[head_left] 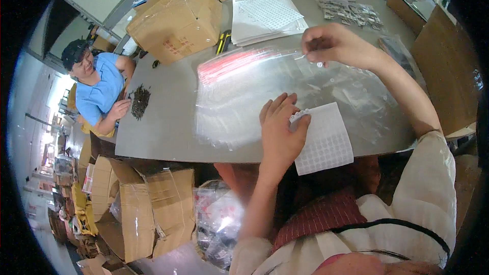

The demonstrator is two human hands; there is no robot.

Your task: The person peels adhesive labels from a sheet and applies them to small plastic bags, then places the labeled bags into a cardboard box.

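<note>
My left hand [282, 135] grips a white sheet of small round stickers [328, 145] by its upper left corner, thumb on top, at the table's front edge. The sheet hangs partly over that edge. Farther off and to the right, my right hand [333, 48] is closed in a pinch above the clear plastic bags. A small white sticker [320, 64] shows at its fingertips; its details are too small to tell. Clear zip bags with red tops [229, 104] lie fanned in layers left of my hands. More loose clear bags [364, 99] lie under my right forearm.
Behind the bags are a stack of sticker sheets [262, 23], a yellow-black utility knife [223, 42] and a cardboard box [175, 20]. Packed metal parts [351, 14] lie far right. At left, a person in blue [99, 84] sits by a dark heap of small parts [140, 103]. Open cartons [158, 209] stand below.
</note>
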